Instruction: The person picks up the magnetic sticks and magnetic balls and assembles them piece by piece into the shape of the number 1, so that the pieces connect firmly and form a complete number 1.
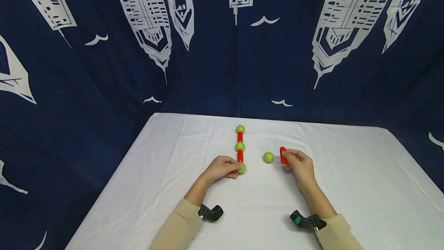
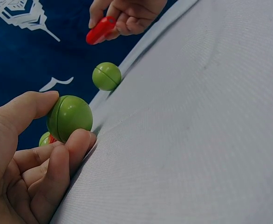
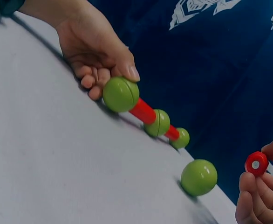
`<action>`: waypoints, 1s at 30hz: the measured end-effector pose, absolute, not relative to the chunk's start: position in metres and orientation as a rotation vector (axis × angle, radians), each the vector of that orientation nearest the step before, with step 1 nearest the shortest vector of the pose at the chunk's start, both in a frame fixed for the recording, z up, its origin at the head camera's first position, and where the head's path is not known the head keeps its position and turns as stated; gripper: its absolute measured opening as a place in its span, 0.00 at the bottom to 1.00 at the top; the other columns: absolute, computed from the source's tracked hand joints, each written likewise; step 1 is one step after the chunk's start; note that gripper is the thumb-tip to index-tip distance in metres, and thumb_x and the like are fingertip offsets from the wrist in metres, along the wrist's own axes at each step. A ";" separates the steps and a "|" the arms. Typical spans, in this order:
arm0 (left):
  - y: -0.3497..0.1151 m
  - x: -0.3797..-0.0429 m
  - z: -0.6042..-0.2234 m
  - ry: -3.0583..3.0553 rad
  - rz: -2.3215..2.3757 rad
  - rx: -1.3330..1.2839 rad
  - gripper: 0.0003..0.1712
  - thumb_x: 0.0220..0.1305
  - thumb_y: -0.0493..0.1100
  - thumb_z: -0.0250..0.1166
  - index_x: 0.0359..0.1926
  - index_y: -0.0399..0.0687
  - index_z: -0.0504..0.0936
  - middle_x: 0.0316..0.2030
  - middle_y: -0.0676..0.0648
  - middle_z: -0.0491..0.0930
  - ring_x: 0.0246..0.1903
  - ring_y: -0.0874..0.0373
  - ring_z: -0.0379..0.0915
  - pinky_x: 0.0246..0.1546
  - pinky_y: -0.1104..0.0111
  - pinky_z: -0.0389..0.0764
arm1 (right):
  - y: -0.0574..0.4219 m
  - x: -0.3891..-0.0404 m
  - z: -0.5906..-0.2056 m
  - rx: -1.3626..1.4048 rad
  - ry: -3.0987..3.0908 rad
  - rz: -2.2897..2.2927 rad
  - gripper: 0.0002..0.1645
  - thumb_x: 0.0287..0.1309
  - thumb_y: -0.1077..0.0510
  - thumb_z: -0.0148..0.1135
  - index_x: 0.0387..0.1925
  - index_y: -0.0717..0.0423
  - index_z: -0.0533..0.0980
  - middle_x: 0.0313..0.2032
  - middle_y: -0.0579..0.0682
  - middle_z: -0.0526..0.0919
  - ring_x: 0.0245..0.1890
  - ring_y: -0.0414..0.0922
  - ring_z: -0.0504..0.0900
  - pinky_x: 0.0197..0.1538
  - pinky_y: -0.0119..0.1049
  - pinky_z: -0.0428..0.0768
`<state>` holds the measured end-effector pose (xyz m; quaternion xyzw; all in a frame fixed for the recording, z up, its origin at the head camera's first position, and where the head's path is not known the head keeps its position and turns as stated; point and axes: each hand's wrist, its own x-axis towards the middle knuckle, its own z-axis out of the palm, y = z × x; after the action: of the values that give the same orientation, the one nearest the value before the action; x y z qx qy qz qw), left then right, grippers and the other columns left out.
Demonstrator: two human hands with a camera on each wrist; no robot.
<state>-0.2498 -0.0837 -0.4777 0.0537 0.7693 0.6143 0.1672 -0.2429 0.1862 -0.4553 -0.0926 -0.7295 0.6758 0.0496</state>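
Observation:
A straight chain of green balls joined by red rods lies on the white table, running away from me. My left hand pinches the nearest green ball of that chain between thumb and fingers. Beyond it come a red rod, the middle green ball, another red rod and the far green ball. My right hand holds a loose red rod by thumb and fingertips. The rod's end, with a pale round centre, faces the right wrist view. Between both hands sits a single green ball, touched by neither.
A white cloth covers the table. Behind it hangs a dark blue curtain printed with white buildings and birds. Black wrist devices sit at both sleeve cuffs.

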 end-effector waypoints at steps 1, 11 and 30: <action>-0.084 -0.249 -0.477 2.190 1.746 0.151 0.18 0.59 0.49 0.71 0.35 0.35 0.84 0.20 0.48 0.81 0.19 0.63 0.77 0.23 0.77 0.77 | 0.185 -0.242 -0.454 -0.283 -2.213 2.079 0.22 0.67 0.58 0.59 0.53 0.72 0.71 0.25 0.41 0.80 0.21 0.36 0.79 0.29 0.26 0.80; -0.084 -0.249 -0.479 2.200 1.744 0.149 0.19 0.59 0.50 0.71 0.36 0.35 0.84 0.21 0.48 0.81 0.20 0.63 0.77 0.24 0.77 0.77 | 0.168 -0.233 -0.442 -0.200 -2.256 2.192 0.21 0.66 0.59 0.59 0.52 0.72 0.70 0.25 0.42 0.82 0.22 0.37 0.80 0.30 0.27 0.80; -0.084 -0.251 -0.481 2.156 1.776 0.144 0.19 0.58 0.51 0.72 0.35 0.37 0.84 0.22 0.48 0.82 0.20 0.62 0.78 0.26 0.74 0.80 | 0.132 -0.206 -0.452 -0.039 -2.344 2.266 0.18 0.62 0.64 0.60 0.50 0.73 0.71 0.27 0.50 0.82 0.21 0.41 0.81 0.27 0.30 0.79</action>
<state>-0.2510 -0.0842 -0.4814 0.0508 0.7593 0.6256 0.1717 -0.2057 0.1320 -0.4516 -0.0121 -0.7177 0.6937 -0.0596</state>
